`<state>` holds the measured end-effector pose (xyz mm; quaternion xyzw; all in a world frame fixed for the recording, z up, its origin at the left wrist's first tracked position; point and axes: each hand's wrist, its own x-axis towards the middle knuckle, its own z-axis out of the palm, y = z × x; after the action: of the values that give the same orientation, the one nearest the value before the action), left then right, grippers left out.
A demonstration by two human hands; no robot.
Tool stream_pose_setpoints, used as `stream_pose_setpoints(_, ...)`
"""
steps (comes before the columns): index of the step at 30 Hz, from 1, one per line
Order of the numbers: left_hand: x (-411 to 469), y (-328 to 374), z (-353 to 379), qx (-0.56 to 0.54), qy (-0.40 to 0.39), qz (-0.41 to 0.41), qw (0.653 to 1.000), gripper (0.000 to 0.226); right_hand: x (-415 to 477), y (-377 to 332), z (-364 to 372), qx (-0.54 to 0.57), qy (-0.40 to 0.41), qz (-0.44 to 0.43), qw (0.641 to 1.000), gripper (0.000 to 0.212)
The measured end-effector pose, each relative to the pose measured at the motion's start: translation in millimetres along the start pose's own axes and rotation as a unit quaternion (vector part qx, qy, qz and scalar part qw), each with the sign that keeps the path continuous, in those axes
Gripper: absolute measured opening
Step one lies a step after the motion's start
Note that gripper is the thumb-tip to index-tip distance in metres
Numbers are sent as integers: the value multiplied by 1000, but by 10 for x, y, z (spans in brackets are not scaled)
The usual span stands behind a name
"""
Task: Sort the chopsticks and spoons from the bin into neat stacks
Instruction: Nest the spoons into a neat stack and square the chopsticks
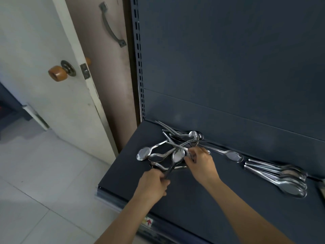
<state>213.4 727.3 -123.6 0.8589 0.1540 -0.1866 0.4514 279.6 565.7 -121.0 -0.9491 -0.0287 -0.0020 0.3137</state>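
Note:
A jumble of several steel spoons (158,152) lies on the left part of a dark blue-grey metal shelf (219,199). My left hand (153,185) grips the handle of one spoon (177,157), whose bowl points up over the heap. My right hand (200,164) reaches into the heap from the right and pinches thin steel handles there. A single spoon (232,155) lies alone behind my right hand. At the right, several spoons lie nested in a neat stack (288,178), bowls to the right. No bin is in view.
The shelf's back panel (228,67) rises right behind the spoons. A slotted upright (139,59) marks the shelf's left edge. To the left stand a white door with a brown knob (58,73) and a tiled floor (44,182). A flat object (321,189) shows at the right edge.

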Motion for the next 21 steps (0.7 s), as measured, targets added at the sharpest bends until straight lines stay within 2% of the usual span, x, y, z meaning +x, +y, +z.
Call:
stream_pose_setpoints(6,-49,-175,-222,-39,1,-14,999,11,14,29,17,8,-36,26,999,37)
stream_pose_setpoints(9,-92,-235,-270,-48,10,6,999,14,11,-9,3,28,-68,39,997,42)
stream_pose_setpoints(11,-129,-242,-279,-44,9,28,999,13,-10,-52,-14,58,-81,33,994,38)
stream_pose_setpoints(15,-168,-236,-308,19,21,96,995,5,-60,-165,-75,100,-69,8,993,17)
stream_pose_setpoints(18,-182,-208,-338,75,12,146,986,10,-86,-305,-159,133,-46,-5,990,14)
stream_pose_setpoints(21,-202,-143,-327,54,-25,162,985,17,-146,-493,-141,155,-74,-40,984,16)
